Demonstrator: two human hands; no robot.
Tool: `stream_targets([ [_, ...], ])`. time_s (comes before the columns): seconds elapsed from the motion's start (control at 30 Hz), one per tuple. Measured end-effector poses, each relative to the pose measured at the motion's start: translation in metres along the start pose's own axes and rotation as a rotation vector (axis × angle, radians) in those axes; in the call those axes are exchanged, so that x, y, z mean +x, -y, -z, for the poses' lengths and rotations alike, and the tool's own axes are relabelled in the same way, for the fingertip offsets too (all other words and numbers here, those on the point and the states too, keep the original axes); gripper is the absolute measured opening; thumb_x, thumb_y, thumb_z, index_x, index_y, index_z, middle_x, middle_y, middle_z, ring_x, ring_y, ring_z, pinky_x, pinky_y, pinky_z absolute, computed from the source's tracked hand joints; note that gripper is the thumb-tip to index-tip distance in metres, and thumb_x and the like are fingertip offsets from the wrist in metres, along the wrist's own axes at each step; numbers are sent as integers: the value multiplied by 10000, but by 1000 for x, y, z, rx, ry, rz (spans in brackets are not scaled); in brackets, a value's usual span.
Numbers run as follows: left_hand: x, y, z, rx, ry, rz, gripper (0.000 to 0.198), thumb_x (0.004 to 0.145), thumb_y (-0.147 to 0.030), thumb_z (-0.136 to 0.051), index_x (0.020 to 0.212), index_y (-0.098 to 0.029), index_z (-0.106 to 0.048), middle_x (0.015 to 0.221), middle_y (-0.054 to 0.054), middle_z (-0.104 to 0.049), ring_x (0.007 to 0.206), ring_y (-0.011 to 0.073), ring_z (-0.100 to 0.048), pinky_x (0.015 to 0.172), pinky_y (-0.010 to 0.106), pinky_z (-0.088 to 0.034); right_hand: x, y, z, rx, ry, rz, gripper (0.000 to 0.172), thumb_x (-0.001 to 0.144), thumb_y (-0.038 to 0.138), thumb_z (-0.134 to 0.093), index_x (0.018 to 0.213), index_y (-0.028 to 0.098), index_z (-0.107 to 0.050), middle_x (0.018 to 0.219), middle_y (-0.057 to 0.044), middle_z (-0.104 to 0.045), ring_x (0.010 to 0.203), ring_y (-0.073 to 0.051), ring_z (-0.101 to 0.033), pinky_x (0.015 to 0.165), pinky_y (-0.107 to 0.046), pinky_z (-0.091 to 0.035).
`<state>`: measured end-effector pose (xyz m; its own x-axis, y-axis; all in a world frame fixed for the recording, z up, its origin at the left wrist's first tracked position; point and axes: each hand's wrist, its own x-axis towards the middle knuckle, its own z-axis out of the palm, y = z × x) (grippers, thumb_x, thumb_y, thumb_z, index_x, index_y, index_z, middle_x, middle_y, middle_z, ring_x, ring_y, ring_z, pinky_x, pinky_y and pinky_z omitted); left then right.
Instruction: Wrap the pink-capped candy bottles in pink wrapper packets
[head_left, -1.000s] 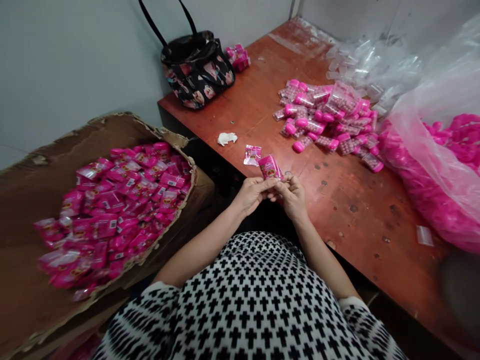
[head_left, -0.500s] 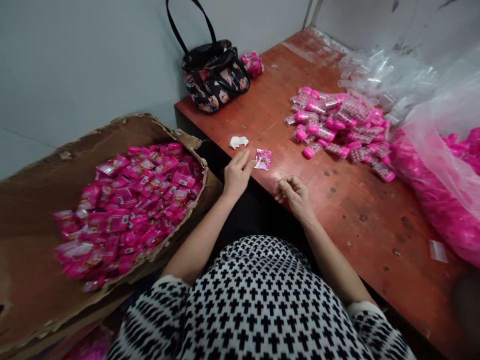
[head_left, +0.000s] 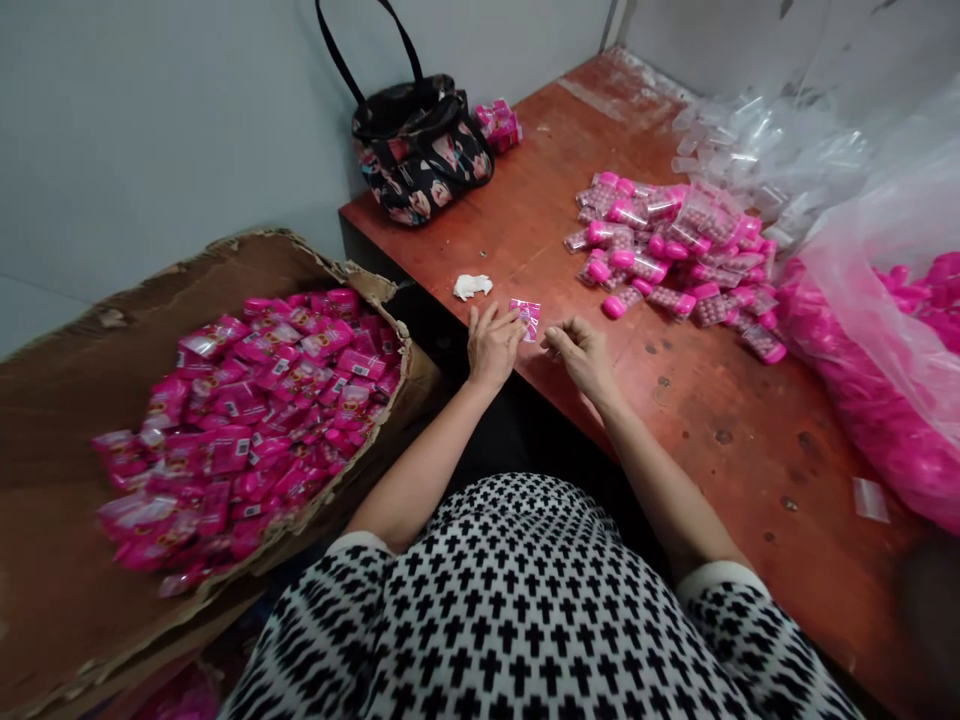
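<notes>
A small flat pink printed packet [head_left: 527, 318] lies on the red-brown table near its edge. My left hand [head_left: 493, 347] rests palm down at the packet's left side, fingers stretched and apart, the tips touching or just over its edge. To the right of the packet, my right hand [head_left: 583, 355] is closed in a pinch. Whatever is between its fingertips, if anything, is too small to make out. Just beyond my left fingers sits a crumpled white lump [head_left: 472, 287].
An open cardboard box [head_left: 405, 370] on the left holds many pink packets [head_left: 247, 400]. Clear tubes with pink caps [head_left: 675, 240] are heaped on the table [head_left: 675, 430]. Beyond are clear empty tubes [head_left: 765, 150], a bag of pink caps [head_left: 847, 370] and a floral handbag [head_left: 424, 150].
My left hand has shifted right onto the packet's left edge, its fingers spreading. My right hand has moved up and slightly left, closer to the packet, still pinched.
</notes>
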<state>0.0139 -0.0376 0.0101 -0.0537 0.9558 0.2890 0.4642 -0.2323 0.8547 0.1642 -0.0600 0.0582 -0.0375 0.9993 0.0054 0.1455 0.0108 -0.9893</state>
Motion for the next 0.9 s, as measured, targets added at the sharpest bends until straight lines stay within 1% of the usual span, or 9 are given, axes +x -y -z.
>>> stream_targets([
  [0.17, 4, -5, 2, 62, 44, -14, 238, 752, -216, -648, 978, -250, -715, 1317, 59, -573, 1375, 299, -310, 1145, 519, -68, -6, 0, -2, 3, 13, 14, 243, 794, 420, -608, 765, 182, -568, 657, 12, -632, 571, -103, -559, 560, -240, -442],
  [0.33, 2, -2, -1, 73, 21, -22, 169, 776, -200, -627, 893, -262, -732, 1274, 56, -607, 1365, 288, -333, 1142, 538, -69, -4, -8, 0, 10, -26, -19, 264, 776, 439, -608, 764, 181, -550, 680, 5, -628, 581, -110, -564, 550, -241, -444],
  [0.47, -7, -7, -2, -43, -35, -27, 189, 795, -226, -623, 945, -281, -726, 1306, 41, -581, 1376, 254, -321, 1144, 522, -103, 9, -13, -7, 114, -124, -34, 404, 700, 452, -681, 975, 207, -514, 821, 7, -630, 707, -126, -607, 600, -243, -470],
  [0.57, -16, -23, 3, -221, -50, -23, 233, 761, -234, -671, 981, -290, -720, 1301, 35, -587, 1344, 224, -382, 1136, 441, -215, 17, -13, -11, 254, -125, -23, 453, 669, 404, -707, 1013, 218, -478, 728, 53, -599, 644, -102, -583, 601, -227, -463],
  [0.63, -21, -35, 8, -400, -77, 90, 347, 685, -257, -747, 1030, -277, -706, 1242, 46, -629, 1249, 223, -497, 1084, 386, -330, 19, -12, -10, 299, -110, -22, 433, 664, 384, -705, 993, 220, -476, 646, 83, -562, 567, -85, -543, 572, -213, -445],
  [0.67, -22, -39, 10, -503, -78, 193, 382, 655, -287, -771, 1030, -257, -706, 1175, 56, -664, 1161, 225, -569, 1030, 371, -397, 19, -11, -8, 303, -89, -26, 430, 660, 379, -708, 989, 221, -479, 632, 89, -555, 549, -81, -532, 561, -210, -439],
  [0.73, -23, -45, 12, -697, -10, 424, 374, 627, -358, -784, 955, -191, -723, 981, 68, -715, 931, 210, -668, 881, 347, -507, 17, -10, -4, 286, -10, -37, 430, 660, 369, -713, 998, 223, -491, 646, 83, -569, 556, -86, -540, 562, -213, -444],
  [0.83, -21, -47, 11, -874, 158, 631, 325, 584, -375, -805, 758, -114, -721, 749, 63, -703, 688, 159, -668, 701, 294, -556, 16, -8, 8, 149, 127, -19, 380, 702, 365, -687, 1011, 218, -523, 698, 54, -606, 620, -117, -580, 599, -245, -474],
  [0.9, -21, -47, 10, -909, 169, 691, 304, 540, -322, -834, 704, -99, -708, 697, 60, -694, 626, 137, -655, 639, 260, -556, 21, -5, 24, -114, 147, 65, 270, 779, 351, -614, 997, 200, -562, 769, 6, -646, 700, -150, -604, 659, -284, -489],
])
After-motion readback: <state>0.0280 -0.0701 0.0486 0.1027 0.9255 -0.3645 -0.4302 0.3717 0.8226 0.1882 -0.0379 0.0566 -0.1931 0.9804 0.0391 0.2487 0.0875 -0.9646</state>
